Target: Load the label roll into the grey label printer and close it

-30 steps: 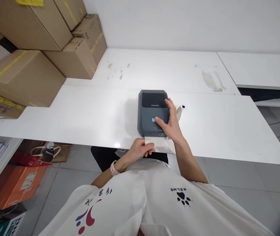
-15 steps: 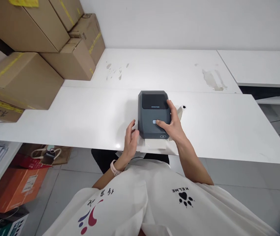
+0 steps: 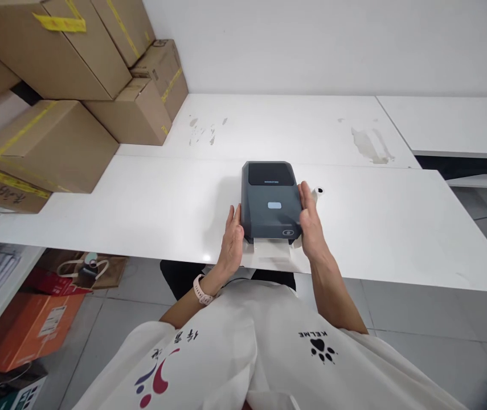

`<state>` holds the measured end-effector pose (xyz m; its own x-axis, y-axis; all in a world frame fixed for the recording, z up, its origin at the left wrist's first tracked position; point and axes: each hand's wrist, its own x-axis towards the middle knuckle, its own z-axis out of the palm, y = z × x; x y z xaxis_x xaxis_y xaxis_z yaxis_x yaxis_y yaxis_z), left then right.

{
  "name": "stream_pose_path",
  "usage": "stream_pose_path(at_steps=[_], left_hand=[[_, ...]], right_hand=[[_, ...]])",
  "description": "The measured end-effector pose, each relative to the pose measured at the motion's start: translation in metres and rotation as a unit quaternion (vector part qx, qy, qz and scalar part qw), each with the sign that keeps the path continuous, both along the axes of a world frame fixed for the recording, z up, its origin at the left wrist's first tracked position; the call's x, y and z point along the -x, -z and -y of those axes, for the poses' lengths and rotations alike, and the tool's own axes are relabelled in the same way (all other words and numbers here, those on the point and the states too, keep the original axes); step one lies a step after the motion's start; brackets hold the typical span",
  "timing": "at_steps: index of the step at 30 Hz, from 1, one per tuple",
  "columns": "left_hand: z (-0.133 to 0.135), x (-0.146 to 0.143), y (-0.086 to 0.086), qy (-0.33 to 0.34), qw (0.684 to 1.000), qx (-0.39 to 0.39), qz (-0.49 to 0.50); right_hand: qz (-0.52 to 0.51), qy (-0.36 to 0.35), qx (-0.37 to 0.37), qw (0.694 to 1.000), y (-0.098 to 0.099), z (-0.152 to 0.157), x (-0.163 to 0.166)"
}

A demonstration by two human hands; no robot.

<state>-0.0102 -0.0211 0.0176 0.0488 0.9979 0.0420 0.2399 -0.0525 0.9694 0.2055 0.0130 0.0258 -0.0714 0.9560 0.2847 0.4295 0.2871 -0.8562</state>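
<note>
A dark grey label printer (image 3: 271,219) with a black window and a pale button stands on the white table in front of me. My left hand (image 3: 231,242) presses along its left side, fingers pointing forward. My right hand (image 3: 311,225) lies against the right side, so the printer is held between both palms. A strip of white label paper (image 3: 271,248) sticks out under its near edge. Behind my right fingers a small white paper roll (image 3: 319,191) with a dark core shows in part.
Cardboard boxes (image 3: 49,151) with yellow tape are stacked at the table's left end. The white table (image 3: 375,222) has peeled marks near the wall. Below left are an orange box (image 3: 33,330) and a paper bag (image 3: 110,270) on the floor.
My right thumb has left the printer's button, and that hand has shifted to the right side. My left hand has closed in against the left side. The printer's near end looks slightly raised.
</note>
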Motion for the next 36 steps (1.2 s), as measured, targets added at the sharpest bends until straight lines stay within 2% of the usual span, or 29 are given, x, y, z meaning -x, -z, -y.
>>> stream_pose_path(at_steps=[3, 5, 9, 13, 16, 19, 21, 23, 25, 27, 29, 31, 34, 36], left_hand=[[-0.019, 0.000, -0.013, -0.021, 0.998, -0.046, 0.028], [-0.037, 0.000, -0.016, -0.046, 0.996, -0.071, 0.037], [-0.068, -0.002, -0.009, -0.077, 0.996, -0.029, -0.016], [-0.084, -0.005, -0.001, -0.076, 0.990, 0.043, -0.107], [-0.092, -0.005, -0.001, -0.076, 0.983, 0.074, -0.147], [-0.097, -0.004, -0.001, -0.066, 0.984, 0.086, -0.142], [-0.098, -0.005, -0.001, -0.065, 0.986, 0.086, -0.128], [-0.099, -0.006, 0.000, -0.069, 0.987, 0.079, -0.125], [-0.100, -0.007, 0.000, -0.073, 0.986, 0.069, -0.134], [-0.100, -0.009, -0.001, -0.076, 0.985, 0.063, -0.139], [-0.100, -0.010, -0.001, -0.081, 0.986, 0.065, -0.133], [-0.101, -0.011, -0.001, -0.088, 0.986, 0.069, -0.124], [-0.100, -0.011, 0.000, -0.093, 0.986, 0.070, -0.116], [-0.099, -0.010, 0.002, -0.090, 0.987, 0.067, -0.112]], right_hand=[[-0.008, -0.009, -0.068, 0.998, -0.023, -0.024, -0.003], [0.004, 0.017, -0.125, 0.992, -0.045, -0.047, -0.002], [0.029, 0.092, -0.205, 0.974, -0.087, -0.107, 0.010], [0.014, 0.124, -0.197, 0.973, -0.112, -0.165, 0.019], [0.036, 0.111, -0.166, 0.979, -0.120, -0.189, 0.019], [0.073, 0.128, -0.219, 0.965, -0.121, -0.183, 0.015], [0.097, 0.154, -0.283, 0.942, -0.116, -0.162, 0.013], [0.133, 0.138, -0.301, 0.934, -0.107, -0.138, 0.013], [0.193, 0.059, -0.247, 0.948, -0.093, -0.118, 0.015], [0.292, -0.053, -0.138, 0.945, -0.077, -0.110, 0.020], [0.403, -0.155, -0.021, 0.902, -0.062, -0.112, 0.027], [0.473, -0.216, 0.053, 0.852, -0.052, -0.121, 0.033], [0.498, -0.256, 0.085, 0.824, -0.049, -0.134, 0.038], [0.475, -0.262, 0.068, 0.837, -0.053, -0.140, 0.039]])
